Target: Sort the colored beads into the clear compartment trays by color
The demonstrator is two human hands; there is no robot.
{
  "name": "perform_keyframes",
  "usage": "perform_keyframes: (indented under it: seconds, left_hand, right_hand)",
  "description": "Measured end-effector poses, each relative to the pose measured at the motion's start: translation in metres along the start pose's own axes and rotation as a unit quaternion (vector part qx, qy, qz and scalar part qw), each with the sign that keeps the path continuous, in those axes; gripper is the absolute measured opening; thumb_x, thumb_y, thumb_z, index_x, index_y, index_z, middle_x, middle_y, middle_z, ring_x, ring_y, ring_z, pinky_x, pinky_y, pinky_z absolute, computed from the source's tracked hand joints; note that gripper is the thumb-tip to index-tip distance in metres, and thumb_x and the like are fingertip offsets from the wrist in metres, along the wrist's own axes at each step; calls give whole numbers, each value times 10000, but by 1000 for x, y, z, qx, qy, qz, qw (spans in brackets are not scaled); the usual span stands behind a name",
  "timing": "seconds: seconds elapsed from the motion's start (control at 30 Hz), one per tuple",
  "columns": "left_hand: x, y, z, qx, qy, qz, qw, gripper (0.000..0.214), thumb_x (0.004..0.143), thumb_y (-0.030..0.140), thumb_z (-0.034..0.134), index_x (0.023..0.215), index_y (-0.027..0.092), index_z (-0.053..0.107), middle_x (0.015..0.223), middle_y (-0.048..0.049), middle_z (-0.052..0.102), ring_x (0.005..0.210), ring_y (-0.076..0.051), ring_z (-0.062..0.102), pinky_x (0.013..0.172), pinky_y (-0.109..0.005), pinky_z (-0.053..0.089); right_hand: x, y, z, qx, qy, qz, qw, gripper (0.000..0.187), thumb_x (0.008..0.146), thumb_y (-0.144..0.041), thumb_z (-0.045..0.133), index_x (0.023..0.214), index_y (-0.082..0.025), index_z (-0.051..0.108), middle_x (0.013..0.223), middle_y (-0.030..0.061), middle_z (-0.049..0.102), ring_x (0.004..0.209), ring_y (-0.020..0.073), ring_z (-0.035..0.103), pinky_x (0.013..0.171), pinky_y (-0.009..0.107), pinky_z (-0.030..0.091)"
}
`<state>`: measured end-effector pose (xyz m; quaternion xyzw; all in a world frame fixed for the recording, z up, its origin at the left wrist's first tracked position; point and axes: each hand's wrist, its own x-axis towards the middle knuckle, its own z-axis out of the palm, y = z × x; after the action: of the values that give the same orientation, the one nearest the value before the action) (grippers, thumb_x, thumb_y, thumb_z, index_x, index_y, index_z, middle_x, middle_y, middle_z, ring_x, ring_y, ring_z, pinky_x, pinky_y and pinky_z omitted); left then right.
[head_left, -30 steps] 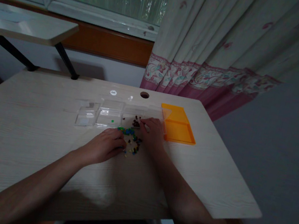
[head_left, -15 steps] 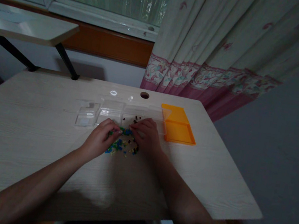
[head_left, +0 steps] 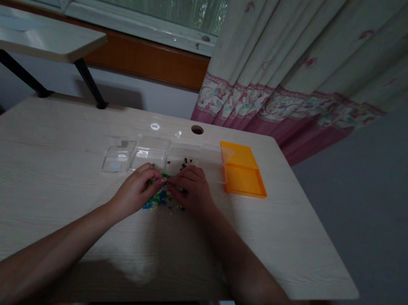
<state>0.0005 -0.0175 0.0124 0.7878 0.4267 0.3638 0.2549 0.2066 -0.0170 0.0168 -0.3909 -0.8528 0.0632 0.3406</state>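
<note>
My left hand is closed in a pinch above a pile of small green, blue and yellow pieces, perhaps toy bricks. Facing it, my right hand is pinched too, its fingertips meeting those of my left hand over the pile. Whatever sits between the fingertips is too small to make out. Just behind the hands lie clear plastic trays in a row. Several small dark brown pieces lie in the tray behind my right hand, and that hand covers part of the pile.
An open orange plastic case lies right of the clear trays. A smaller clear box stands at their left end. The pale wooden table has a cable hole near its back edge. A raised shelf stands at the back left.
My right hand has moved left and slightly towards me, from the edge of the trays to meet my left hand's fingertips. My left hand has stayed nearly still.
</note>
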Motion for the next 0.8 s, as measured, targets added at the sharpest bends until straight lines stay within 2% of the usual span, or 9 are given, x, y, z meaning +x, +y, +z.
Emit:
perform_keyframes:
  seconds: [0.17,0.5,0.63,0.8]
  left_hand:
    - [0,3,-1,9,-6,-3,1000,261,968,386,489,849,181,598,843,-29,542,821,-162,534,722,-282,431]
    - [0,1,-1,8,-5,-10,1000,263,975,372,476,852,180,606,856,-33,547,839,-164,543,750,-285,428]
    - [0,0,-1,11,2,-9,1000,244,976,346,472,868,179,614,861,-35,550,845,-168,543,757,-291,431]
    - [0,1,-1,21,-11,-6,1000,227,971,344,483,945,179,636,870,-39,556,840,-171,549,745,-294,441]
  right_hand:
    - [1,-1,1,5,21,-18,1000,184,907,-370,598,897,-264,749,807,16,706,874,168,587,883,336,425]
    - [1,4,4,12,61,-61,996,125,890,-305,641,894,-231,742,791,22,697,833,161,589,831,326,429]
    - [1,5,0,-3,50,-28,998,125,893,-293,634,901,-243,748,814,28,708,861,172,590,838,334,430]
    - [2,10,-7,-44,70,71,994,120,886,-283,644,903,-232,752,843,33,725,892,198,579,860,366,418]
